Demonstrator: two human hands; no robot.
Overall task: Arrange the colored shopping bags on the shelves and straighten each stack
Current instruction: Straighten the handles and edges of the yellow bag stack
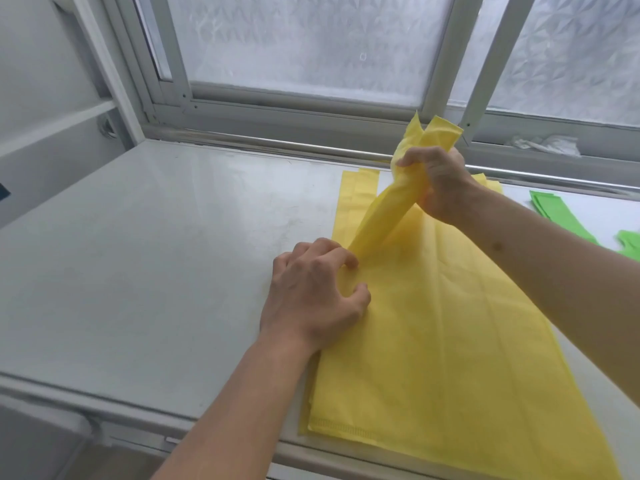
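Frosted window panes (304,39) back a pale grey shelf (138,254), on which a stack of yellow bags (450,341) is laid flat at the right, its near edge reaching the shelf's front lip. The handle end of the top bag (391,209) is gathered into a bunch and lifted off the stack by the right hand (436,181), whose fingers are curled tightly round it, the loose ends standing up above the fist. The left edge of the stack is pressed down by the left hand (315,296), its fingers bent with the tips on the fabric; whether any fabric is pinched between thumb and fingers cannot be told. Beneath, the handles of lower bags (356,181) are seen lying flat toward the window. Green bags (554,216) are spread further right on the same shelf, well apart from the hands. The step in hand is judged to be the straightening of the yellow stack, with the top bag being drawn taut against the anchoring hand. For the next move, the bunched handles would need to be laid back flat and aligned with those below, the stack being held so that it does not slide.
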